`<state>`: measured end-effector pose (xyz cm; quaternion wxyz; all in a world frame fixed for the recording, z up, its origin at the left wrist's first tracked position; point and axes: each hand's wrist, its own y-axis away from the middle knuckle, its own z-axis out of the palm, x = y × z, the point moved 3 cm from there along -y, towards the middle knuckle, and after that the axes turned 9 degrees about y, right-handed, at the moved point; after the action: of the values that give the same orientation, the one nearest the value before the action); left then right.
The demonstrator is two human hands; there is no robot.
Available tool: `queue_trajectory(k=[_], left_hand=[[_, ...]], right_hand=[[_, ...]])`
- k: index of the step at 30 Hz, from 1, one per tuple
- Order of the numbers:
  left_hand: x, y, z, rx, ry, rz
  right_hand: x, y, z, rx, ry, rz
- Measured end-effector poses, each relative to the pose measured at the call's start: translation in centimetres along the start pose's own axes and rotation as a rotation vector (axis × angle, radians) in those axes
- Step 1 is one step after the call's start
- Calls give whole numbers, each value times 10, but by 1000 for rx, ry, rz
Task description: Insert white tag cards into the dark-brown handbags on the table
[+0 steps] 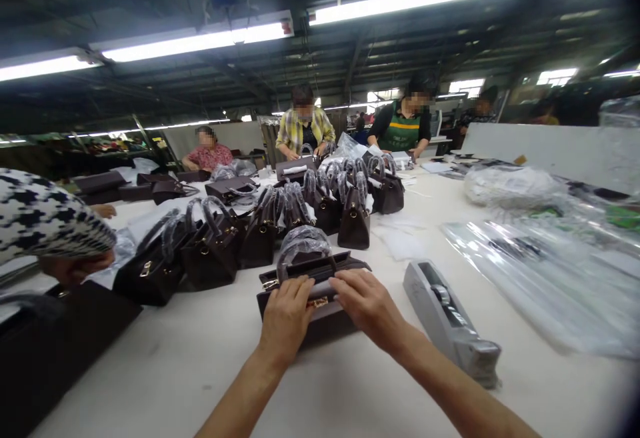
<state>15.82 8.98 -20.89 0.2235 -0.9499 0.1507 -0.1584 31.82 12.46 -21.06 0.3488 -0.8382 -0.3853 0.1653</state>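
Note:
A dark brown handbag (pixel 330 333) sits on the table in front of me, its handles (pixel 304 241) covered in clear plastic. My left hand (pixel 287 318) has its fingers bent over the bag's upper front edge, left of the middle. On the other side, my right hand (pixel 373 305) curls its fingers over the same edge. Between my fingertips runs a pale wrapped strip (pixel 324 289), with a gold-coloured piece (pixel 318 303) just below it. My thumbs are largely hidden. Right of the bag stands a grey tape dispenser (pixel 445 318).
Several wrapped-handle handbags (pixel 354 225) crowd the table beyond mine. Clear plastic sheets (pixel 525 278) lie on the right. At the left, a person in a checked sleeve (pixel 50 218) leans near another dark bag (pixel 75 338). Co-workers (pixel 305 128) stand across the table.

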Motion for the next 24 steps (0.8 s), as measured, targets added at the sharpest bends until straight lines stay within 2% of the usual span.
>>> queue_trajectory(k=[2,5,8,11,15,20,24], left_hand=[[0,8,5,90,-35,47],[3,14,9,170,-118,86],[8,11,10,54,-155,49],[9,6,5,-75,-123,-31],[7,1,-4,-181,-11,-120],[10,-8,-15,-242,-30,-192],[14,-14,-17,-286,-69,-175]], right_hand=[[-8,0,5,-55,55,-69],[-7,0,14,-93,91,-64],[0,5,19,-69,37,-68],[4,11,21,21,-37,-79],[5,16,27,143,-99,-74],[2,14,32,217,-107,-79],[-1,15,27,305,-82,-5]])
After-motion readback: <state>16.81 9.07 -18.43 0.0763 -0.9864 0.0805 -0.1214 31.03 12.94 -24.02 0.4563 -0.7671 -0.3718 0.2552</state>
